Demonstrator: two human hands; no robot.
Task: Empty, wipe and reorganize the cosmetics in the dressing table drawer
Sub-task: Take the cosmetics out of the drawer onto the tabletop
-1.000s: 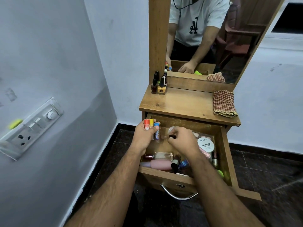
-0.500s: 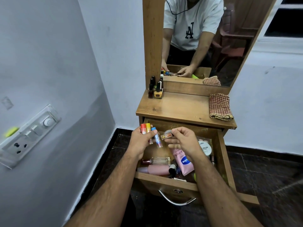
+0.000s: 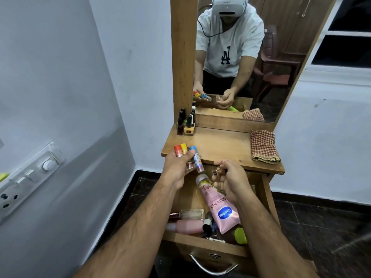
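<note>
My left hand [image 3: 178, 167] grips three small tubes [image 3: 186, 153] with red, yellow and blue caps, held above the open drawer's [image 3: 204, 247] back left corner. My right hand [image 3: 230, 179] pinches a small clear bottle [image 3: 217, 171] and also holds the pink Vaseline tube [image 3: 218, 207] against its palm, cap end up. Below them the drawer holds a clear perfume bottle [image 3: 190, 214], a pink bottle [image 3: 185, 227], a black-capped bottle [image 3: 207, 224] and a green item [image 3: 241, 235].
Several nail polish bottles [image 3: 185, 125] stand at the tabletop's [image 3: 220, 147] back left. A folded checked cloth [image 3: 264, 146] lies on its right side. A mirror [image 3: 251, 57] rises behind. A wall with a switch panel [image 3: 26, 177] is close on the left.
Both hands have risen from the drawer toward the tabletop edge. My right hand has lifted the pink Vaseline tube further up along with the small bottle.
</note>
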